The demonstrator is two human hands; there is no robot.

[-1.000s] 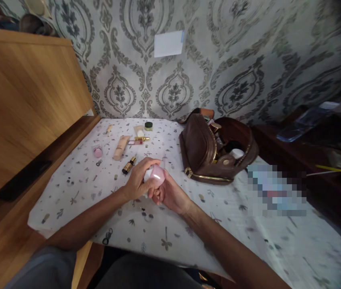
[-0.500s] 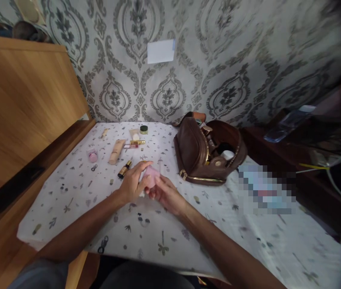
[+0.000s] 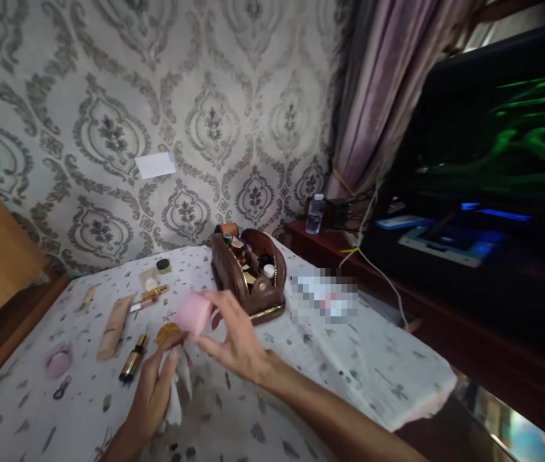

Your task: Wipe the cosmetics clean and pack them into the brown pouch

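Note:
In my right hand (image 3: 238, 337) is a pink cylindrical cosmetic jar (image 3: 194, 313), gripped between thumb and fingers and tilted above the table. My left hand (image 3: 153, 388), lower and to the left, is closed on a crumpled white tissue (image 3: 174, 405) that hangs below its fingers. A round gold-coloured item (image 3: 168, 333) shows just beyond the left fingertips; whether they touch it I cannot tell. Left of that hand lie a dark bottle with a gold cap (image 3: 133, 359) and a beige tube (image 3: 114, 328).
A brown bag (image 3: 253, 301) stands open, filled with cosmetics. Further left are a lip gloss (image 3: 143, 303), a gold tube (image 3: 155, 292), a green-lidded jar (image 3: 163, 265) and a pink pot (image 3: 58, 363). A clear bottle (image 3: 315, 217) and white cable (image 3: 388, 282) are on the right.
The view has swung right, bringing the curtain and dark screen into sight. My hands have separated; the right hand has lifted the pink jar, while the left keeps the tissue lower down.

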